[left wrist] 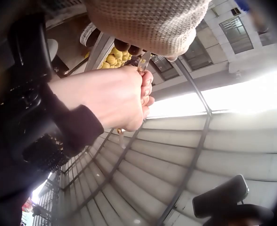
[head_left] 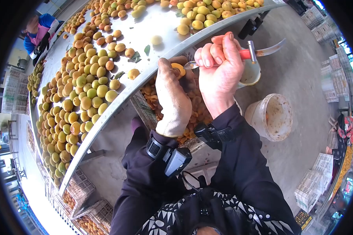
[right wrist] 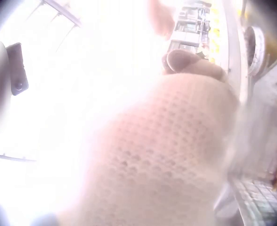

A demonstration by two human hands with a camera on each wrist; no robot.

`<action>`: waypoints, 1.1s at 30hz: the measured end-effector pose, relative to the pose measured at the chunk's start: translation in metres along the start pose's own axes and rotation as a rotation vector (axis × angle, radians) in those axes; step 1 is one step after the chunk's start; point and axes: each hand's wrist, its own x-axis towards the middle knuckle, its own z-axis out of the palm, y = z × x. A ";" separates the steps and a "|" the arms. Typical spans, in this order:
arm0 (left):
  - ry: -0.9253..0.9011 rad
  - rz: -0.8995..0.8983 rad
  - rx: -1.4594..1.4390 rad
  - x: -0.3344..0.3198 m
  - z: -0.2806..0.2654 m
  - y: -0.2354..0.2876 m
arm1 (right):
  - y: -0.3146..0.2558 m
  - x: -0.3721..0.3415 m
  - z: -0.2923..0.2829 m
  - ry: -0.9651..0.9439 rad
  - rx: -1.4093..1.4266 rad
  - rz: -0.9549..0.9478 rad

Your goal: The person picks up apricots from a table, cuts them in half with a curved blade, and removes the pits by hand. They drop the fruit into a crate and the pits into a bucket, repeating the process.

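Observation:
In the head view my gloved left hand holds a cut apricot by the table edge, its orange flesh facing the right hand. My bare right hand grips a red-handled pitting knife, with a curved blade at the outer end. The knife's small spoon-shaped tip points at the apricot, right by its cut face. In the left wrist view the bare fist and the metal tip show below the knitted glove. The glove fills much of the right wrist view.
Many whole apricots cover the white table with its raised rim. Below the hands stands a crate of orange fruit pieces. Two buckets, one a stained white bucket, stand at right. Another person works across the table.

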 end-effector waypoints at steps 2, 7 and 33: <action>-0.069 0.015 0.026 -0.002 -0.004 0.003 | -0.003 0.000 0.003 -0.046 -0.027 -0.031; 0.044 0.037 0.051 -0.002 0.000 -0.002 | -0.002 -0.007 0.011 -0.104 -0.082 -0.085; -0.063 -0.023 -0.111 -0.008 -0.003 -0.003 | 0.001 -0.006 0.007 -0.142 0.013 -0.096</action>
